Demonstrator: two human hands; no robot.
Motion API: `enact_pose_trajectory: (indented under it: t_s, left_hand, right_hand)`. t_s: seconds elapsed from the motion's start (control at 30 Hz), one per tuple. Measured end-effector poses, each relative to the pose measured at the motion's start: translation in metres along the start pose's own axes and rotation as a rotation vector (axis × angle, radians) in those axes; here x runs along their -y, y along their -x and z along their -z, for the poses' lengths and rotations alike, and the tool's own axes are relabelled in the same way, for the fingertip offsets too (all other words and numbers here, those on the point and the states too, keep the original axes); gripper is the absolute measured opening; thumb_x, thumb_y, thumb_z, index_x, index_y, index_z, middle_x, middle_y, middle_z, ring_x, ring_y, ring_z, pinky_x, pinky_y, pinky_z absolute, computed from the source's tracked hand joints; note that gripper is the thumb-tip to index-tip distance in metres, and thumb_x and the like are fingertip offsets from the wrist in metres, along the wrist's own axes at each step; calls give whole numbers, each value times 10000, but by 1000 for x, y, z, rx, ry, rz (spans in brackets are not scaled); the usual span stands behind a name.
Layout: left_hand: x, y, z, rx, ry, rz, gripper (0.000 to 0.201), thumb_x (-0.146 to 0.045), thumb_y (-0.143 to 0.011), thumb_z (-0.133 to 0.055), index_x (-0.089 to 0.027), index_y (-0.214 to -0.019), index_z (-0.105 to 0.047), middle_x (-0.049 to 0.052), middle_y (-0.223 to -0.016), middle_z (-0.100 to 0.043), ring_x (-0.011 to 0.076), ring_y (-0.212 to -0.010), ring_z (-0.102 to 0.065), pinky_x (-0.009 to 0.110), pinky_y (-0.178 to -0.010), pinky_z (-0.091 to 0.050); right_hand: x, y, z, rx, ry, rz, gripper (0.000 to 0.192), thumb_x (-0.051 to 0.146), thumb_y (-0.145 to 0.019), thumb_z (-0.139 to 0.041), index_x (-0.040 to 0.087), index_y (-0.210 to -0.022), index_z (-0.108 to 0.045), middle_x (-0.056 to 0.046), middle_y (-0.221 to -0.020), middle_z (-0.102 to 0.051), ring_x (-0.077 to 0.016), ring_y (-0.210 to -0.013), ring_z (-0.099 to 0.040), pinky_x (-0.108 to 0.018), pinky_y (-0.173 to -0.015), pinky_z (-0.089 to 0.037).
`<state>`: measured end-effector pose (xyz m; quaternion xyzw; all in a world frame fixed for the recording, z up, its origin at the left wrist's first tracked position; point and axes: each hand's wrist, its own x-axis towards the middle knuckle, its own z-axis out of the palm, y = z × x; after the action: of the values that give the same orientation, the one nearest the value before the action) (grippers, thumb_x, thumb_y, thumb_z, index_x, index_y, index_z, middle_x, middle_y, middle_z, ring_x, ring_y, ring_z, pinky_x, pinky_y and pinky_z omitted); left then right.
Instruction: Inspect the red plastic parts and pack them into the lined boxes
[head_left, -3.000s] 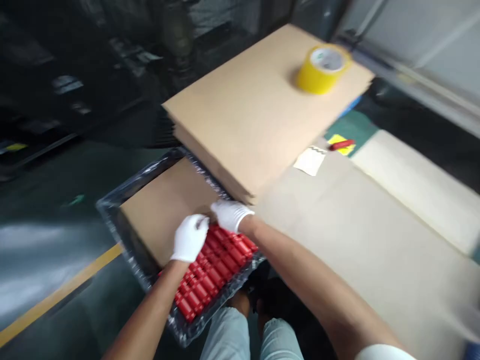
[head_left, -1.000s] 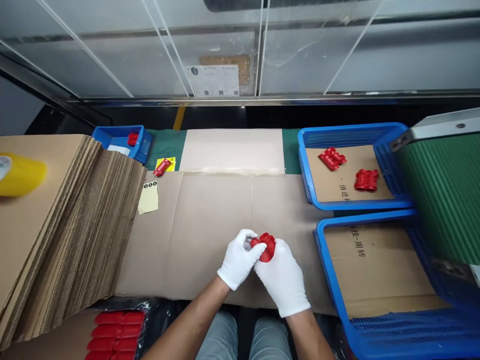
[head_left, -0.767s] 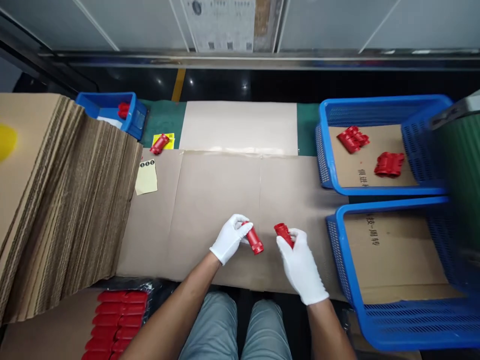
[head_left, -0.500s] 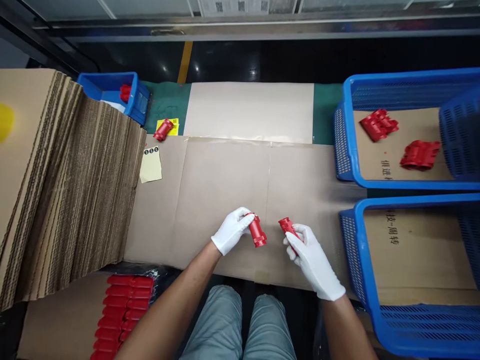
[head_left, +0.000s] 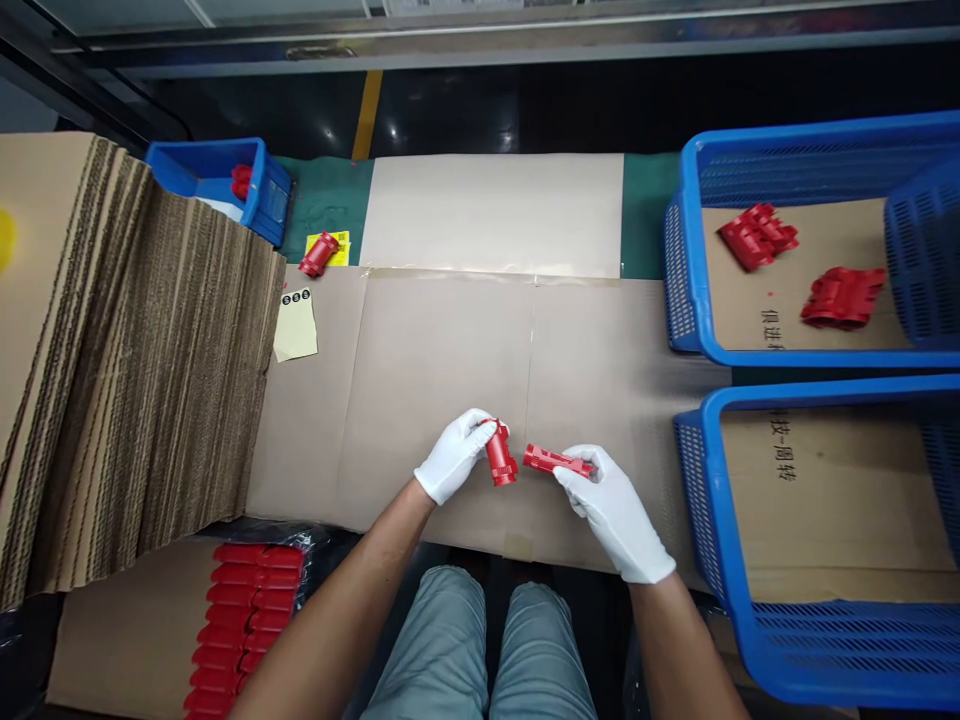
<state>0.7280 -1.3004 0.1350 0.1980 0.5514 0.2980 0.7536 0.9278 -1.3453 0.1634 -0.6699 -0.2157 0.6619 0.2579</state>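
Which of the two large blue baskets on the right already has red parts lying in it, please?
The far blue basket, at the table's back edge, holds two clusters of red parts on its cardboard liner. The near blue basket, beside the right hand, shows only bare cardboard.

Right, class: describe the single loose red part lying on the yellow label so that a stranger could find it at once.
Start at the tall stack of brown corrugated cardboard sheets on the left and look to its far right corner, where a small blue plastic bin sits. Just right of that bin, a small yellow label lies on the green mat. The short red plastic cylinder lies alone across it, unlike those held or binned.
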Motion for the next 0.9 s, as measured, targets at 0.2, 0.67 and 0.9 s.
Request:
enact_pose_trajectory:
  t_s: [0.2, 0.67, 0.9]
  left_hand:
    - [1, -4, -2, 4, -40, -21, 381, -516, -713, -710, -177, -798, -558, 22, -830, -648, 159, -794, -570, 289, -744, -448]
    - [-4, -3, 5, -55, -528, -109, 237, -281, -666, -708, -206, -823, -547, -1, -797, -585, 162, -687, -530, 324, -704, -455]
    - [-10, -6, 8, -165, -844, -229, 141, -223, -686, -717, -222, -731, -584, 16, -825, -525, 208, -795, -519, 363, -842, -429]
  right_hand:
    - [15, -13, 2, 6, 240, 111, 362, 562, -795, -608, 206, -824, -549, 38, -659, -514, -117, -555, -389, -246, -509, -310]
    - [13, -35, 3, 80, 610, 187, 443, 612, -909, -317, 244, -680, -410, 52, -528, -391, -143, -506, -386, -264, -532, -315]
    - [43, -75, -25, 243, 845, 230, 277, 492, -854, -559, 253, -716, -530, 16, -547, -538, -176, -539, -471, -274, -569, -307]
